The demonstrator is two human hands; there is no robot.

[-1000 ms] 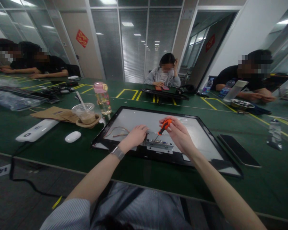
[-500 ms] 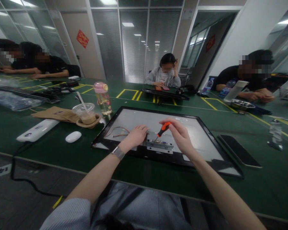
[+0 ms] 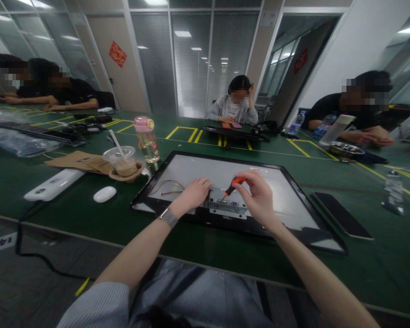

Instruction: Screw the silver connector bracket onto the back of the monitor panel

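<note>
A flat display panel (image 3: 198, 171) with a black frame lies on the table, its pale back upward. Near its front edge sits a metal bracket (image 3: 227, 210) with connector ports along it. My left hand (image 3: 195, 192) is closed at the bracket's left end, back of the hand upward, its thumb hidden. An orange and black screwdriver (image 3: 233, 186) is pinched in my right hand (image 3: 258, 193), above the bracket. It leans, with its shaft pointing down and left to the ports; whether its tip sits in a screw is too small to tell. Thin wires (image 3: 169, 184) lie left of my left hand.
On the left are a white mouse (image 3: 104, 194), a white power strip (image 3: 54, 184), an iced-drink cup (image 3: 121, 161) and a pink-lidded bottle (image 3: 146, 141). A black phone (image 3: 341, 215) lies right of the panel. Several people sit around the green table (image 3: 99, 237).
My right hand has shifted slightly right and its fingers have changed their grip on the screwdriver's handle. My left hand and the bracket stay in place.
</note>
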